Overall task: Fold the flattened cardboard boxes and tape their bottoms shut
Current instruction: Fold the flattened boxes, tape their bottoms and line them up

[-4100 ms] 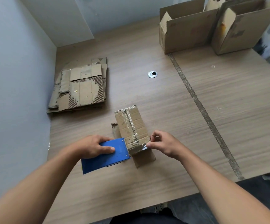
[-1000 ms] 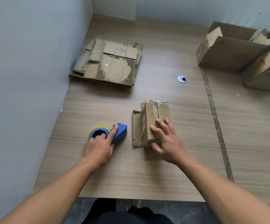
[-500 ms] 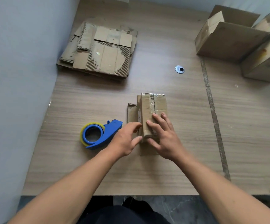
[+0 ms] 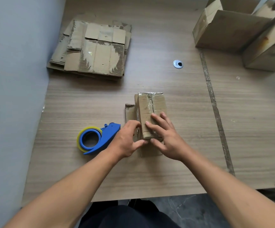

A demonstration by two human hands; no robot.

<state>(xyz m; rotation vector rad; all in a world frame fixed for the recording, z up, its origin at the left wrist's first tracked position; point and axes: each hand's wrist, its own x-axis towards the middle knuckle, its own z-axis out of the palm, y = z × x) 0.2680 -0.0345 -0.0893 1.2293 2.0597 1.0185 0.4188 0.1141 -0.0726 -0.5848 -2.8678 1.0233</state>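
Box (image 4: 151,109) taped, on wood-grain table (image 4: 84,170); pale wall (image 4: 10,79) at left.

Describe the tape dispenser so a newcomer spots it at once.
On the wooden table, look on the left side towards the grey wall. Just left of the left hand and the small taped box lies the tape dispenser. It is the only blue thing, holding a yellowish roll.
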